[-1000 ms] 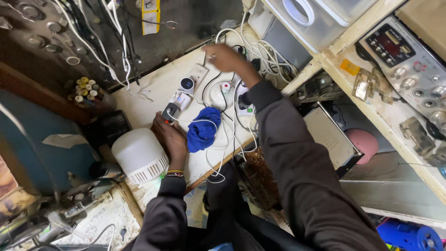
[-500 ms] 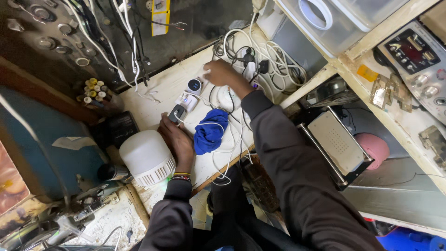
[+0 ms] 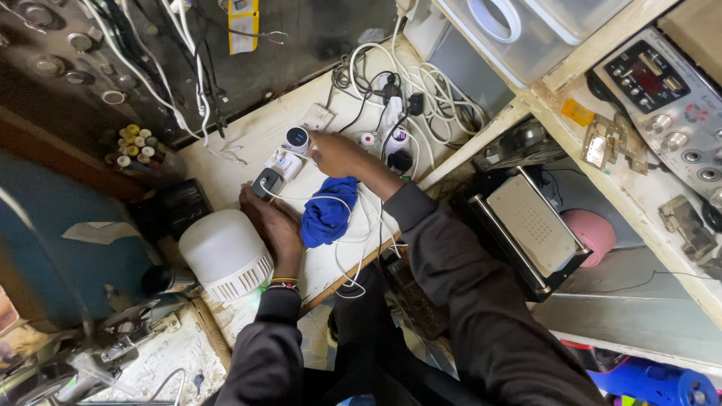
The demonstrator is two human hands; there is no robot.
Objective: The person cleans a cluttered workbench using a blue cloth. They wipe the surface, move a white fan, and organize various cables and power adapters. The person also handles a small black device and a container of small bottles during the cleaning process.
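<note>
My left hand (image 3: 274,222) lies flat on the worktable (image 3: 248,139), fingertips at one dark adapter (image 3: 265,183). My right hand (image 3: 335,154) reaches, fingers together, touching one round white device (image 3: 297,137). One blue cloth (image 3: 327,212) lies between them. Judged early: cables still tangled; one white bulb lamp (image 3: 224,256) untouched

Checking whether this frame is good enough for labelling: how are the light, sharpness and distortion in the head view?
Head view: even light on the white worktop; left hand, right hand and blue cloth sharp; dark panel at top murky; lower left corner blurred; shelf edge runs steeply slanted.
</note>
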